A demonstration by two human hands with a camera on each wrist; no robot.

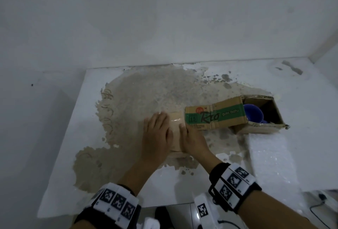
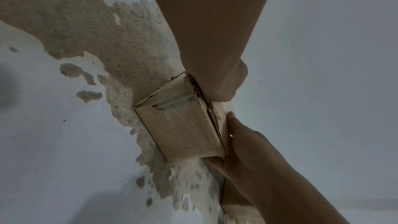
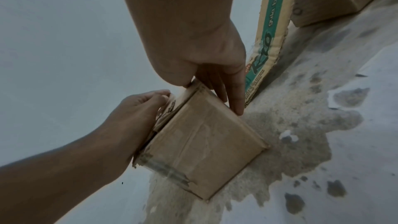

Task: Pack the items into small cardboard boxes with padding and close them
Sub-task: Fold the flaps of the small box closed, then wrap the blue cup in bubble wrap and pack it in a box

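A small brown cardboard box (image 1: pixel 175 129) stands in the middle of the table, its flaps folded down. My left hand (image 1: pixel 155 133) lies on its top left part. In the right wrist view the left hand (image 3: pixel 137 113) has bent fingers over the flap edge of the box (image 3: pixel 204 142). My right hand (image 1: pixel 193 139) covers the box's right part. Its straight fingers (image 3: pixel 232 91) run down the side that faces the printed flap. The left wrist view shows the box (image 2: pixel 183 129) between my left hand (image 2: pixel 224 81) and right hand (image 2: pixel 247 142). What is inside the box is hidden.
A larger open carton (image 1: pixel 256 129) lies right of the small box, its green-printed flap (image 1: pixel 215 115) almost touching my right hand. A blue cup (image 1: pixel 253 112) sits inside it. White foam padding (image 1: pixel 270 157) lies at the table's right front. The tabletop (image 1: pixel 146 91) is worn brown.
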